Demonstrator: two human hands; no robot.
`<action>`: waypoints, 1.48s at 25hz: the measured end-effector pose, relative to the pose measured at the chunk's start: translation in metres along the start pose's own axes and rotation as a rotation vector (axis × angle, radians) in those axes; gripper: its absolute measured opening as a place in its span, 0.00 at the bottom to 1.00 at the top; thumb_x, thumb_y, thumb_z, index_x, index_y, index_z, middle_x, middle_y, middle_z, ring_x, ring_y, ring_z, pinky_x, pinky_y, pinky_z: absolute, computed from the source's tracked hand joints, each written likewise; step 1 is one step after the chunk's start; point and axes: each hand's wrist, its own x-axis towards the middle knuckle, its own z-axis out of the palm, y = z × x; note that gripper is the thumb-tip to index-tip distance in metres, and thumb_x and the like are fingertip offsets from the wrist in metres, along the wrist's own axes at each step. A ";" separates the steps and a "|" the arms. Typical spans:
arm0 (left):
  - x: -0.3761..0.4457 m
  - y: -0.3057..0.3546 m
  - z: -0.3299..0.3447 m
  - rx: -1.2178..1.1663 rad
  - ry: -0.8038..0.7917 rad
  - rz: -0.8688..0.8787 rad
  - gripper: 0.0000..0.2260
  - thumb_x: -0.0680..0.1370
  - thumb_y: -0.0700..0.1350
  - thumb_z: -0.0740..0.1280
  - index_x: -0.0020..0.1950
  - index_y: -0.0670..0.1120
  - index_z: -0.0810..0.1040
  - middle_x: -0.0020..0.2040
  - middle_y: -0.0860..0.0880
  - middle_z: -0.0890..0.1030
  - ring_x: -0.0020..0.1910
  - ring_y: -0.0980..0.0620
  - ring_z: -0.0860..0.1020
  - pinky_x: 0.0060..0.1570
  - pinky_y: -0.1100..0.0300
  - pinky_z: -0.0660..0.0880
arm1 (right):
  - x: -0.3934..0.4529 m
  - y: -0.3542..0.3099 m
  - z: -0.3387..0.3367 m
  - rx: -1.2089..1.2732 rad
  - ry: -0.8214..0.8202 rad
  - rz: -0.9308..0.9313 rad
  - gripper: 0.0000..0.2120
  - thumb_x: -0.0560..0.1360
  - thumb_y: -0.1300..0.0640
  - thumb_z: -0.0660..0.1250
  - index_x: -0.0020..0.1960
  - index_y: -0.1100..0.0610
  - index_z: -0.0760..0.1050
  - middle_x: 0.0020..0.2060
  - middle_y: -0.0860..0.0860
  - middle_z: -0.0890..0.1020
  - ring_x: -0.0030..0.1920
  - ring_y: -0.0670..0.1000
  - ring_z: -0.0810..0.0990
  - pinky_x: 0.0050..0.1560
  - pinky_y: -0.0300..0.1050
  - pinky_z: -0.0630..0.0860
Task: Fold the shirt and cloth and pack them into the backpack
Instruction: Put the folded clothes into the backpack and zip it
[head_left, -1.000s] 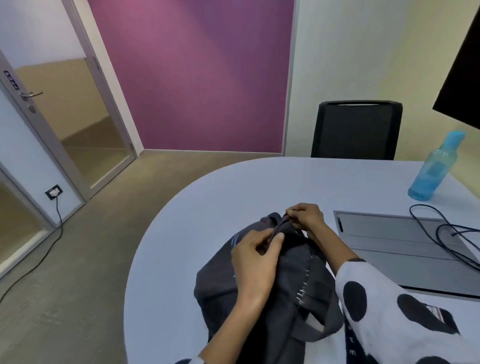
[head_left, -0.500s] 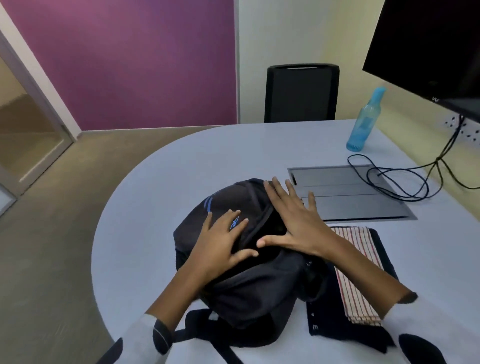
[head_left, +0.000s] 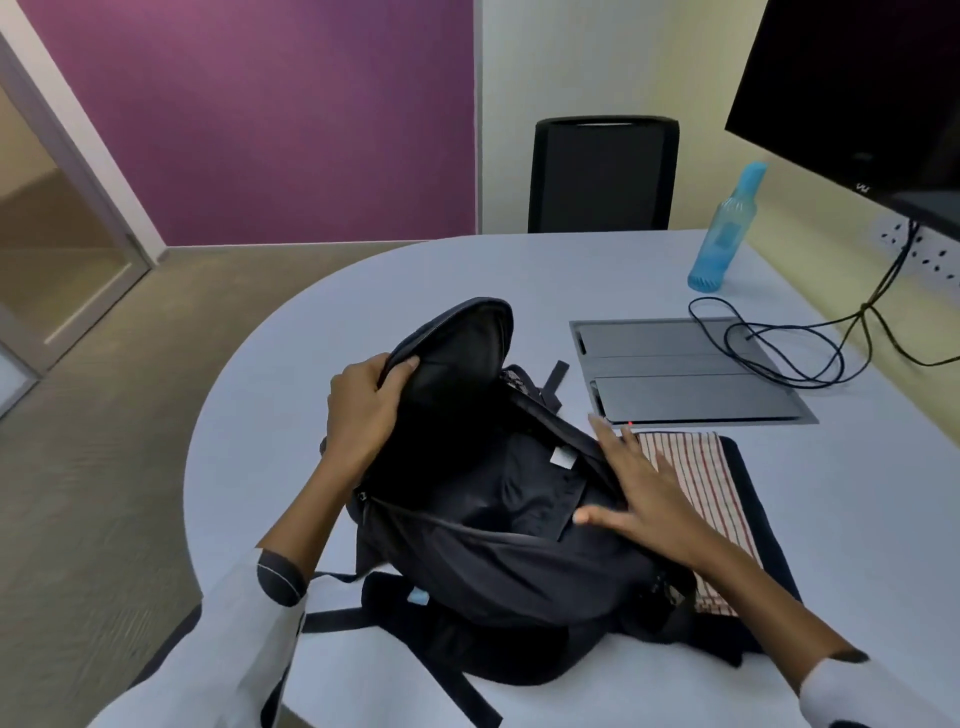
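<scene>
Near the front edge of the pale grey rounded worktop lies the black fabric backpack, its main compartment unzipped and gaping. The left hand grips the raised flap at its rim, fingers curled over the edge, and holds it up toward the far side. The right hand is released, fingers straight and spread, over the backpack's right rim and the near-left corner of the folded white cloth with red stripes. That cloth lies on top of the folded dark shirt, just right of the backpack and touching it. Beyond them a grey metal cable hatch is set into the worktop, with a loop of black cable across its right side. Farther right stands a translucent blue plastic bottle, upright, under a black wall screen. A black office chair stands at the far edge.
</scene>
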 end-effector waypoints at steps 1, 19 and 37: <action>-0.003 0.000 0.002 -0.010 0.010 -0.001 0.18 0.79 0.52 0.64 0.31 0.45 0.71 0.27 0.50 0.71 0.28 0.53 0.70 0.31 0.59 0.64 | 0.002 -0.001 -0.008 0.294 0.078 0.020 0.52 0.59 0.19 0.56 0.74 0.36 0.37 0.77 0.40 0.48 0.76 0.45 0.46 0.75 0.53 0.49; -0.011 0.006 0.015 0.065 0.111 -0.055 0.20 0.79 0.50 0.64 0.31 0.43 0.64 0.27 0.47 0.64 0.28 0.50 0.63 0.29 0.57 0.59 | -0.066 0.151 0.081 -0.481 -0.166 0.115 0.77 0.48 0.21 0.67 0.73 0.61 0.26 0.74 0.61 0.32 0.74 0.62 0.31 0.71 0.57 0.34; -0.015 0.007 0.039 0.095 0.205 -0.108 0.20 0.79 0.51 0.63 0.38 0.35 0.71 0.31 0.41 0.71 0.32 0.46 0.67 0.31 0.55 0.62 | -0.033 0.136 0.057 -0.294 0.031 0.147 0.38 0.72 0.49 0.68 0.74 0.62 0.56 0.70 0.60 0.67 0.71 0.59 0.65 0.71 0.48 0.60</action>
